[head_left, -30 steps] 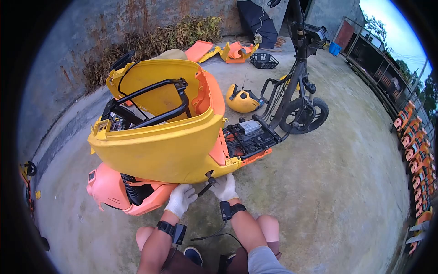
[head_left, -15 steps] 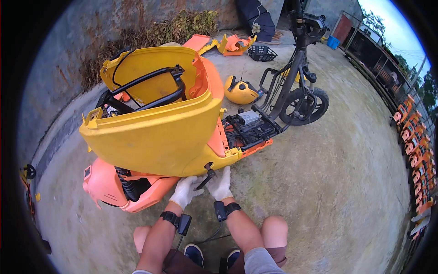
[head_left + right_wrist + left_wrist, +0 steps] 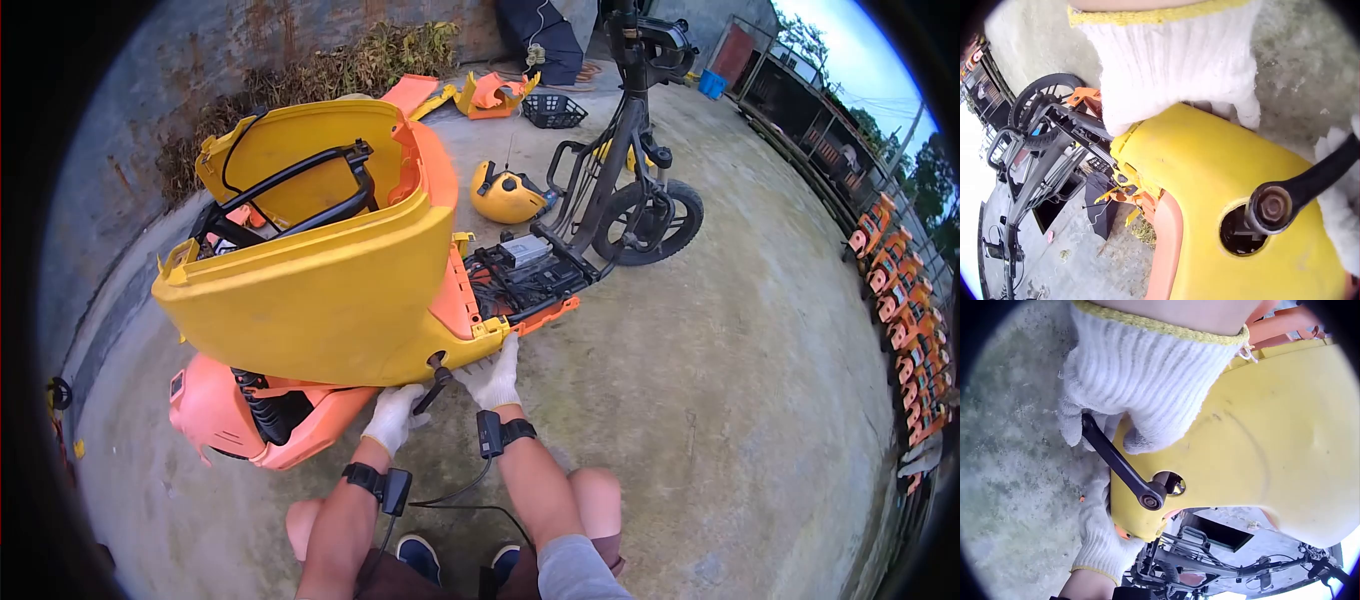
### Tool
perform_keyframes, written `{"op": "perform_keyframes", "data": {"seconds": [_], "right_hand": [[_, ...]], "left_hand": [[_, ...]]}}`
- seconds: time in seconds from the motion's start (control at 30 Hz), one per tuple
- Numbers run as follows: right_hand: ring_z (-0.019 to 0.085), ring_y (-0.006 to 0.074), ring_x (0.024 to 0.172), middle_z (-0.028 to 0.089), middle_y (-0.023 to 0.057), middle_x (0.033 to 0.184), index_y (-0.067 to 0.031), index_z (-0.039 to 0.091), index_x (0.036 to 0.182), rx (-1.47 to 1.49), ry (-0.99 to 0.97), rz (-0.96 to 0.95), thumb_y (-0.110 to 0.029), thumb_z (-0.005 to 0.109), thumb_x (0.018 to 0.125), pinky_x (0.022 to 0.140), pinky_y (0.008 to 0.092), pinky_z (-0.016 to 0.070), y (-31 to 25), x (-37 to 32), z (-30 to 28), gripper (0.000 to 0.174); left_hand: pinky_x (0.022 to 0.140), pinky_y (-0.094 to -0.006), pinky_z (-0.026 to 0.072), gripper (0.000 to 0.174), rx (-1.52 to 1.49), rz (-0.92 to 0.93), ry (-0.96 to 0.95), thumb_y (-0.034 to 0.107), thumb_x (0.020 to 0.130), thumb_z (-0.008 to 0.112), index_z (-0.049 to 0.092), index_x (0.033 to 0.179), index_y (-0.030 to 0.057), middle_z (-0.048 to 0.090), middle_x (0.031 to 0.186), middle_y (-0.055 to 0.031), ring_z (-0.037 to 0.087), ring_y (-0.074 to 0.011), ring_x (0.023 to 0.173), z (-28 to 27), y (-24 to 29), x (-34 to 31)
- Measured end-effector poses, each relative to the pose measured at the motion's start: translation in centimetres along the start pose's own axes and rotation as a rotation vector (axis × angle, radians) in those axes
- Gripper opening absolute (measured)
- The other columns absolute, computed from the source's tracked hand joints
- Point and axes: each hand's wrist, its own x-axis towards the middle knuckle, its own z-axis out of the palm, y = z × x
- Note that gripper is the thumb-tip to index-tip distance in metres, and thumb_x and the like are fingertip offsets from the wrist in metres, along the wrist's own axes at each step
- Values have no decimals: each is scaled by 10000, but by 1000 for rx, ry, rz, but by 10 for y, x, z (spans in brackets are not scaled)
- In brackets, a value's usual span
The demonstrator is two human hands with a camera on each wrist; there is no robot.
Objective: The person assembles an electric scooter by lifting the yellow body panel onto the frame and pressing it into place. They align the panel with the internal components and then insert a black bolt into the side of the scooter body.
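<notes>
A yellow body cover sits around the rear of a partly stripped scooter. From a round hole low on its side sticks a black crank arm. The left gloved hand is left of the crank at the cover's lower edge, thumb on the yellow face; in the left wrist view the crank's end lies against its fingers. To the right of the crank, the right gloved hand grips the same edge near the orange trim. In the right wrist view its fingertips curl beneath the cover, partly hidden.
The front wheel and exposed frame extend to the right. Behind lie a yellow rounded part, a black basket and loose orange pieces. Orange parts line the far right; a pink-orange fender is at left.
The right hand has moved right along the cover's lower edge, away from the crank. The left hand stays by the crank. The head view has shifted, so the scooter appears farther left.
</notes>
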Motion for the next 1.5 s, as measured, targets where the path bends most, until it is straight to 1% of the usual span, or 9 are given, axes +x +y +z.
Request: {"op": "perform_keyframes", "data": {"seconds": [0.23, 0.5, 0.63, 0.7, 0.77, 0.93, 1.17, 1.33, 1.5], "right_hand": [[422, 334, 1341, 418, 182, 1447, -80, 405, 1449, 19, 116, 108, -735, 494, 865, 1101, 555, 353, -17, 0, 0, 883], [459, 292, 1275, 487, 135, 1380, -130, 481, 1392, -6, 137, 96, -652, 532, 877, 1080, 523, 354, -23, 2, -3, 735], [536, 311, 1227, 525, 180, 1373, -59, 511, 1357, -552, 330, -255, -612, 570, 899, 1069, 423, 396, -25, 6, -1, 721], [562, 352, 1207, 531, 223, 1347, -26, 502, 1353, -1012, 575, -637, -584, 599, 885, 1042, 406, 428, -15, -10, 12, 735], [540, 389, 1229, 526, 251, 1329, -21, 490, 1363, -1113, 520, -639, -559, 621, 865, 1027, 450, 438, -12, -24, 24, 744], [584, 379, 1161, 555, 221, 1300, -48, 507, 1335, -1324, 521, -694, -543, 652, 831, 994, 425, 458, -21, -29, 19, 722], [659, 362, 1028, 673, 188, 1079, -50, 519, 1264, -1372, 310, -529, -513, 669, 825, 892, 427, 491, -51, -38, 14, 655], [654, 372, 1049, 669, 199, 1112, -65, 509, 1272, -1361, 306, -485, -513, 650, 834, 896, 441, 493, -50, -43, 18, 642], [653, 374, 1051, 668, 199, 1117, -70, 494, 1289, -1352, 319, -512, -511, 642, 843, 898, 443, 491, -46, -35, 14, 644]], "left_hand": [[631, -449, 495, 302, 0, -16, 27, 172, 888, 621, 518, 1170, 140, 603, 949, -24, 593, -178, 812, -9, -16, 25], [688, -460, 469, 314, -10, -39, 53, 187, 888, 632, 506, 1175, 174, 591, 939, -7, 564, -182, 836, -15, -23, 41], [768, -423, 452, 251, -60, -99, 13, 236, 910, 617, 555, 1141, 160, 602, 952, -17, 558, -186, 846, -16, -22, 42], [787, -401, 448, 209, -100, -99, -55, 259, 917, 612, 583, 1090, 145, 605, 963, -28, 552, -190, 857, -14, -23, 44], [804, -389, 447, 208, -145, -76, -85, 274, 915, 616, 592, 1075, 144, 609, 982, -35, 550, -195, 864, -22, -36, 62], [844, -393, 453, 245, -203, -125, -18, 276, 879, 639, 603, 1088, 152, 600, 1053, -29, 546, -205, 934, -15, -29, 64], [778, -365, 488, 166, -109, -112, -135, 163, 868, 618, 645, 1015, 92, 670, 921, -41, 632, -201, 899, -34, -33, 87], [699, -292, 482, 145, -130, 93, -56, 88, 867, 596, 646, 999, 56, 673, 878, -38, 646, -178, 808, -35, -42, 92], [670, -296, 477, 161, -107, 23, -129, 91, 863, 618, 645, 1020, 66, 674, 880, -32, 639, -158, 782, -30, -32, 79]]}}
